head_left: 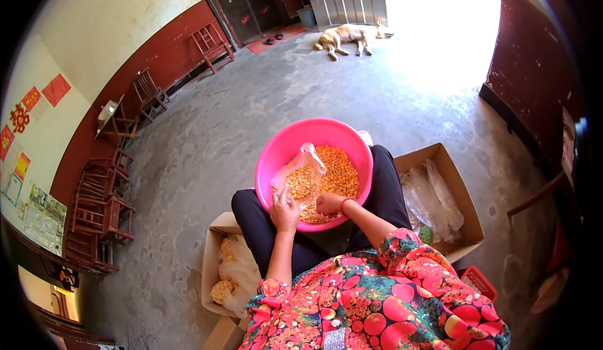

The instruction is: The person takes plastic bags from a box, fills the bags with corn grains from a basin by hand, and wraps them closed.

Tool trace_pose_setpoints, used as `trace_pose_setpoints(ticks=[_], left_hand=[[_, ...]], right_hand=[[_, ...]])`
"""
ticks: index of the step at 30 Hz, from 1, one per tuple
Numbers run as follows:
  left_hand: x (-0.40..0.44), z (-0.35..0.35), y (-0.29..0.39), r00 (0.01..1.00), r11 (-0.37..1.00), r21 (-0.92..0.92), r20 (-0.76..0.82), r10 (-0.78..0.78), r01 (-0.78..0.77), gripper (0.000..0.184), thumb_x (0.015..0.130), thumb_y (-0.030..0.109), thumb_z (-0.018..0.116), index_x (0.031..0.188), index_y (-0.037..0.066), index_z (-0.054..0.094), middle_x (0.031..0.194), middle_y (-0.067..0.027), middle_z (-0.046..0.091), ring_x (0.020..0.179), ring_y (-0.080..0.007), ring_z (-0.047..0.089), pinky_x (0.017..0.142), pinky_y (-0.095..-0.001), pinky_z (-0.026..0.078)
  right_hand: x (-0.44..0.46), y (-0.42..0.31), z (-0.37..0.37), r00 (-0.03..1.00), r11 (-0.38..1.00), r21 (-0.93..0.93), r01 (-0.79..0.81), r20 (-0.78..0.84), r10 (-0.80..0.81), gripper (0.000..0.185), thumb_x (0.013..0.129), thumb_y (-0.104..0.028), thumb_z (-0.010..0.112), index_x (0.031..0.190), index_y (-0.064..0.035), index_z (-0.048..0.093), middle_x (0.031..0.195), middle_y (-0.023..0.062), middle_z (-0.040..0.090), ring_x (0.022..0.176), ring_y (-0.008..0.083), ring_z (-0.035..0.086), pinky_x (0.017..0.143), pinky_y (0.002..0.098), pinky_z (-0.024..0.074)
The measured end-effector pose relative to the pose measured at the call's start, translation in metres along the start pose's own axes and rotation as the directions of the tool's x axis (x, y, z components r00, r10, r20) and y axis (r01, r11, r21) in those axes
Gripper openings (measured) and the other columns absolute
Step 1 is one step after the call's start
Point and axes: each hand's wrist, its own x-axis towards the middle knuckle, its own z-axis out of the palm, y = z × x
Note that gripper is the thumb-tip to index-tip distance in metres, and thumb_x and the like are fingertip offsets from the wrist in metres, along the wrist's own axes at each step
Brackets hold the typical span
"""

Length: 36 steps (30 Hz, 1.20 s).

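A pink basin [270, 152] rests between my knees, holding loose yellow-orange corn kernels [341, 173]. Inside it, on the left, is a clear plastic bag [310, 155] with its mouth spread and kernels in it. My left hand [284, 210] is closed on the near left edge of this bag, over the basin's rim. My right hand [329, 204], with a red band at the wrist, is down among the kernels beside the bag's near side. Its fingers look curled, and their tips are hidden, so what they hold does not show.
A cardboard box [468, 215] with clear plastic bags stands at my right. Another box [210, 259] at my left contains bags of kernels. A red basket [480, 282] is near my right hip. A dog [348, 38] lies by the bright doorway. Wooden chairs [103, 215] line the left wall.
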Motion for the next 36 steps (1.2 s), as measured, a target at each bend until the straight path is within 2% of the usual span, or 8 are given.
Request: trace_pose_setpoints(ticks=[8, 13, 17, 20, 22, 26, 28, 36], left_hand=[[0.000, -0.001, 0.001, 1.000, 1.000, -0.006, -0.003, 0.018, -0.018, 0.035, 0.068, 0.006, 0.050, 0.103, 0.008, 0.057, 0.097, -0.0160, 0.053, 0.075, -0.0319, 0.058, 0.065, -0.0412, 0.047], [0.000, 0.000, 0.001, 1.000, 0.999, -0.031, -0.007, -0.021, 0.021, 0.036, 0.068, 0.005, 0.049, 0.103, 0.008, 0.056, 0.097, -0.0156, 0.054, 0.075, -0.0318, 0.058, 0.064, -0.0413, 0.047], [0.001, -0.001, 0.002, 1.000, 0.999, -0.047, -0.016, -0.022, 0.021, 0.037, 0.067, 0.005, 0.049, 0.103, 0.008, 0.056, 0.098, -0.0161, 0.053, 0.076, -0.0323, 0.058, 0.065, -0.0413, 0.047], [0.001, -0.001, 0.003, 0.999, 1.000, -0.012, -0.034, -0.013, 0.013, 0.036, 0.070, 0.007, 0.049, 0.106, 0.007, 0.055, 0.099, -0.0157, 0.053, 0.080, -0.0302, 0.056, 0.069, -0.0379, 0.046], [0.000, -0.003, 0.004, 0.998, 0.997, -0.028, 0.019, -0.068, 0.068, 0.036, 0.071, 0.007, 0.048, 0.106, 0.007, 0.055, 0.100, -0.0162, 0.053, 0.083, -0.0306, 0.056, 0.070, -0.0380, 0.046], [0.001, -0.005, 0.004, 0.982, 0.985, -0.054, 0.105, -0.155, 0.161, 0.037, 0.071, 0.007, 0.046, 0.107, 0.007, 0.055, 0.104, -0.0169, 0.053, 0.091, -0.0318, 0.054, 0.075, -0.0380, 0.046], [0.002, 0.000, 0.000, 0.992, 0.991, -0.070, 0.062, -0.113, 0.118, 0.038, 0.070, 0.006, 0.047, 0.107, 0.007, 0.055, 0.104, -0.0165, 0.053, 0.092, -0.0317, 0.054, 0.075, -0.0378, 0.046], [0.002, -0.006, 0.009, 0.992, 0.990, -0.085, 0.066, -0.108, 0.113, 0.039, 0.069, 0.005, 0.052, 0.108, 0.007, 0.054, 0.102, -0.0156, 0.053, 0.091, -0.0322, 0.054, 0.075, -0.0383, 0.045]], right_hand=[[-0.002, -0.001, -0.001, 0.994, 0.981, -0.185, 0.057, 0.097, -0.039, 0.024, 0.065, -0.018, 0.054, 0.079, 0.0003, 0.063, 0.065, 0.0131, 0.061, 0.058, 0.0232, 0.060, 0.050, 0.0336, 0.0494], [0.006, 0.010, 0.003, 0.996, 0.881, 0.472, 0.005, 0.074, -0.045, 0.024, 0.070, -0.020, 0.059, 0.085, -0.0012, 0.063, 0.069, 0.0079, 0.060, 0.067, 0.0180, 0.060, 0.049, 0.0366, 0.0497], [0.020, -0.004, -0.017, 0.995, 0.867, 0.498, 0.021, 0.075, -0.067, 0.023, 0.068, -0.016, 0.062, 0.088, -0.0033, 0.063, 0.079, 0.0106, 0.061, 0.074, 0.0210, 0.060, 0.058, 0.0422, 0.0501], [0.051, -0.015, -0.031, 0.817, 0.522, -0.734, 0.433, 0.075, -0.572, 0.027, 0.070, -0.020, 0.062, 0.092, -0.0033, 0.060, 0.087, 0.0173, 0.058, 0.077, 0.0279, 0.058, 0.081, 0.0443, 0.0430], [0.053, -0.032, -0.039, 0.608, 0.566, -0.574, 0.592, -0.144, -0.781, 0.027, 0.070, -0.024, 0.060, 0.089, -0.0048, 0.060, 0.089, 0.0153, 0.060, 0.079, 0.0292, 0.058, 0.086, 0.0395, 0.0395], [0.033, -0.056, -0.024, 0.609, 0.911, -0.233, 0.342, -0.683, -0.403, 0.015, 0.070, -0.020, 0.054, 0.071, -0.0060, 0.060, 0.079, 0.0148, 0.062, 0.078, 0.0305, 0.059, 0.076, 0.0345, 0.0457], [0.024, -0.053, -0.035, 0.887, 0.920, -0.333, 0.208, -0.332, -0.320, 0.022, 0.070, -0.019, 0.052, 0.086, -0.0072, 0.062, 0.086, 0.0171, 0.061, 0.081, 0.0315, 0.059, 0.072, 0.0387, 0.0469], [0.010, 0.004, 0.023, 0.992, 0.816, -0.578, -0.028, -0.114, -0.046, 0.032, 0.071, -0.025, 0.049, 0.089, -0.0019, 0.062, 0.089, 0.0205, 0.060, 0.084, 0.0329, 0.059, 0.075, 0.0409, 0.0460]])
